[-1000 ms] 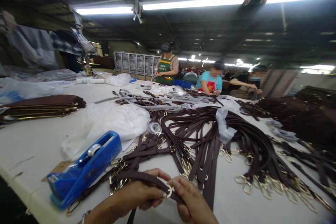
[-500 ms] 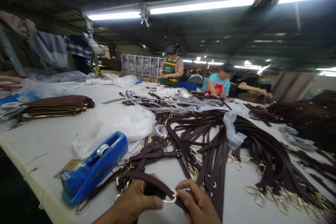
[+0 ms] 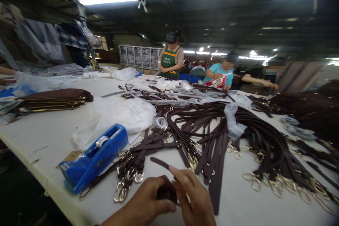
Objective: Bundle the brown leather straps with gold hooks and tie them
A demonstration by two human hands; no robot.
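Note:
At the bottom centre, my left hand [image 3: 147, 199] is closed around a dark brown strap [image 3: 166, 195], bent into a loop. My right hand [image 3: 192, 196] meets it from the right, its fingers closed on the same strap, whose rounded free end [image 3: 159, 162] sticks out up and to the left. The strap's buckle is hidden by my hands. Just beyond lies a pile of brown straps with gold buckles [image 3: 139, 176]. Long brown straps [image 3: 265, 137] with gold clips spread over the white table [image 3: 106, 208] to the right.
A blue tape dispenser [image 3: 96, 159] stands left of my hands, with a white plastic bag [image 3: 124, 114] behind it. Brown folded pieces [image 3: 57, 99] lie farther left. Across the table are a person in a green apron [image 3: 171, 60] and two other people.
The strap in my hands has turned, its free end now pointing up-left and its buckle out of sight. My right hand has moved up against my left. The camera view has shifted slightly.

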